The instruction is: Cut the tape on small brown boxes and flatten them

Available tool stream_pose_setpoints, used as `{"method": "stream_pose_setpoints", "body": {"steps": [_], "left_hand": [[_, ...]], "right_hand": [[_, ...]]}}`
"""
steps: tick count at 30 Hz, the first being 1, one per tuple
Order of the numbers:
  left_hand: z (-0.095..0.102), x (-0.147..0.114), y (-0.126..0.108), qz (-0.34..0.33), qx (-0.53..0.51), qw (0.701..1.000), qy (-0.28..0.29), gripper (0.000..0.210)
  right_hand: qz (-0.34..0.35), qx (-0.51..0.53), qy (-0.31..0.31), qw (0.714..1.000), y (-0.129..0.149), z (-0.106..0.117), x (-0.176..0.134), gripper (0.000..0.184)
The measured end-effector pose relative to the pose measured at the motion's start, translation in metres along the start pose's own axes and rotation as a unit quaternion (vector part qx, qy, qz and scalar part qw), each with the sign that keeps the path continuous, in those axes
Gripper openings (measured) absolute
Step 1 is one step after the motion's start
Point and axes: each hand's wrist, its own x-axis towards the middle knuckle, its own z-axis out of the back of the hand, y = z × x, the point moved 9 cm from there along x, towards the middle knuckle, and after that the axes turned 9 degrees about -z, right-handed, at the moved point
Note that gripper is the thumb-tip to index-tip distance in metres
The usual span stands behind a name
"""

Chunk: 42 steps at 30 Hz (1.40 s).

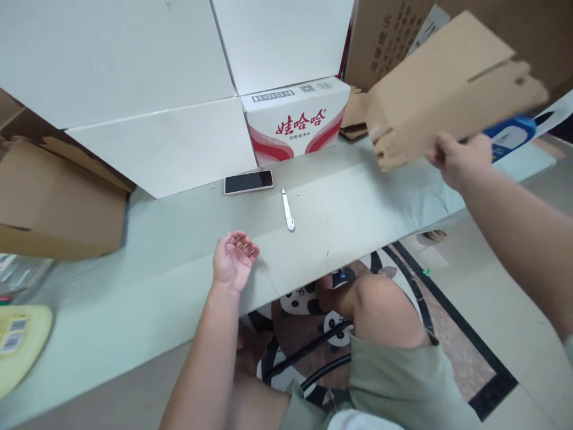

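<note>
My right hand (465, 158) grips the lower edge of a folded brown cardboard box (443, 83), raised over the right part of the table and slightly blurred. My left hand (235, 260) rests palm up near the table's front edge, its fingers loosely curled and apart, with nothing plainly held. Beyond it lies a white utility knife (287, 209), its tip pointing away from me. A phone (249, 182) with a dark screen lies flat to the knife's left.
A white and red carton (298, 122) stands at the back beside white panels (170, 143). An open cardboard box (62, 197) and a yellow container (22, 346) are on the left. Behind the raised cardboard is a blue-labelled bottle (513, 134). The pale table (156, 286) ends before my knees.
</note>
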Motion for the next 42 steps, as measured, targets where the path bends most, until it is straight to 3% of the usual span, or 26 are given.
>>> {"method": "stream_pose_setpoints", "body": {"steps": [3,6,10,13,16,20,24,27,31,33,38,42], "left_hand": [[0.000,0.002,-0.002,-0.009,0.003,1.000,0.002,0.023],[-0.001,0.004,-0.005,-0.015,-0.001,1.000,0.007,0.024],[-0.003,0.003,-0.009,-0.015,-0.011,1.000,0.019,0.024],[-0.003,0.000,-0.014,-0.019,-0.019,0.999,0.025,0.023],[0.000,-0.006,-0.021,-0.032,-0.030,0.999,0.025,0.023],[0.010,-0.019,-0.034,-0.051,-0.053,0.997,0.019,0.024],[0.030,-0.031,-0.056,-0.072,-0.081,0.994,0.008,0.024],[0.052,-0.038,-0.081,-0.106,-0.119,0.987,-0.011,0.025],[0.082,-0.044,-0.112,-0.153,-0.172,0.972,-0.040,0.025],[0.095,-0.046,-0.124,-0.166,-0.195,0.965,-0.052,0.025],[0.117,-0.048,-0.140,-0.171,-0.209,0.960,-0.077,0.026],[0.128,-0.046,-0.147,-0.179,-0.199,0.960,-0.084,0.026]], "right_hand": [[-0.029,-0.066,0.070,0.995,0.001,-0.058,0.035,0.021],[-0.041,-0.152,0.139,0.978,-0.024,-0.097,0.019,0.016],[-0.007,-0.300,0.244,0.922,-0.062,-0.134,-0.055,0.008],[0.059,-0.393,0.320,0.860,-0.070,-0.169,-0.125,0.030],[0.118,-0.451,0.388,0.795,-0.067,-0.219,-0.189,0.046],[0.159,-0.514,0.407,0.738,-0.060,-0.278,-0.242,0.044],[0.179,-0.543,0.399,0.717,-0.052,-0.311,-0.272,0.033],[0.211,-0.505,0.429,0.719,-0.037,-0.331,-0.307,0.051],[0.252,-0.429,0.497,0.711,-0.002,-0.378,-0.382,0.037],[0.269,-0.391,0.528,0.705,0.024,-0.411,-0.430,0.036],[0.331,-0.214,0.629,0.670,0.113,-0.488,-0.559,0.058],[0.364,-0.286,0.607,0.646,0.137,-0.525,-0.597,0.054]]}}
